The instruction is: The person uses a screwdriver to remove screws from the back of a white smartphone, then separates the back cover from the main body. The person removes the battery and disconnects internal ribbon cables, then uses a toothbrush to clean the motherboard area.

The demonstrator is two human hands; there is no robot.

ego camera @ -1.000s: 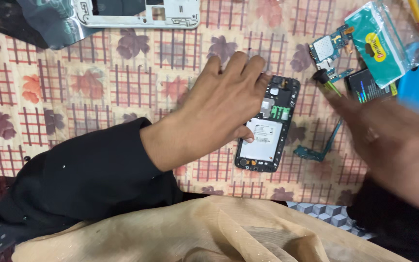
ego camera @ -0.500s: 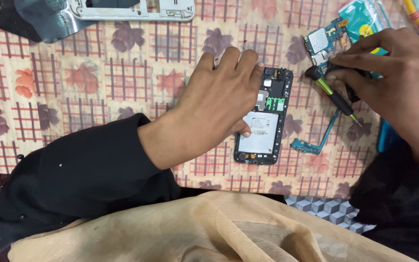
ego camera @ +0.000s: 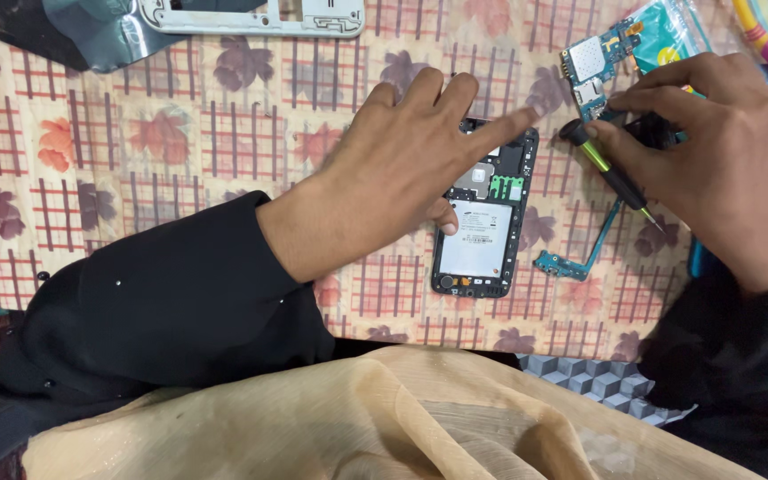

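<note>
The left hand [ego camera: 402, 169] lies spread, fingers apart, over the opened smartphone [ego camera: 482, 222] on the floral tablecloth [ego camera: 135, 133]. The right hand [ego camera: 713, 151] is closed around a screwdriver [ego camera: 611, 173], its fingertips apparently touching the blue circuit board [ego camera: 593, 62].

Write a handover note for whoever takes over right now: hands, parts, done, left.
Left hand: rests on the opened black phone body, fingers spread, gripping nothing.
Right hand: holds the slim black and green screwdriver, tip pointing down-right, off the phone.
Parts: small blue circuit board lies above the screwdriver; blue flex strip right of the phone; grey phone frame at the cloth's top edge.
Done: phone opened, board and frame out.
Left: phone body still unassembled.
</note>
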